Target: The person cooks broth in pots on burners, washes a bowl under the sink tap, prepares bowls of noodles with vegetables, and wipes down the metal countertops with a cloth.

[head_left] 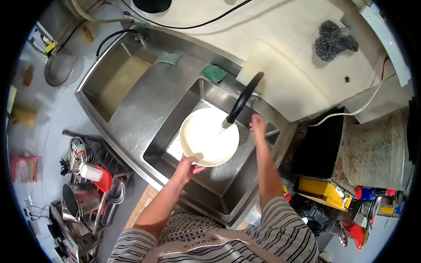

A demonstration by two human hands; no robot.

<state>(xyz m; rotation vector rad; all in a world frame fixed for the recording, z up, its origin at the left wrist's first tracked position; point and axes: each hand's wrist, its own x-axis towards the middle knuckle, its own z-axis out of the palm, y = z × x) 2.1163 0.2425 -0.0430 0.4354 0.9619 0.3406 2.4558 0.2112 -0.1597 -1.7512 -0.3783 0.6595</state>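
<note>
My left hand (187, 169) grips the near rim of a round cream bowl (197, 125), thumb on top and fingers below. The bowl is tilted slightly over the right basin of a steel sink (164, 148). Above its right side ends the black curved tap (244, 100), with what looks like water running into the bowl. My right hand (258, 124) is raised over the basin's right side, just right of the tap and apart from the bowl. Its fingers are curled in, and nothing shows in them.
Cloudy water stands in the left basin (125, 76). Two green scouring pads (213, 73) lie behind the sink near a white cutting board (285, 83). Steel wool (334, 41) sits farther back. A rack with pots (81, 199) is at left, a yellow bin (322, 192) at right.
</note>
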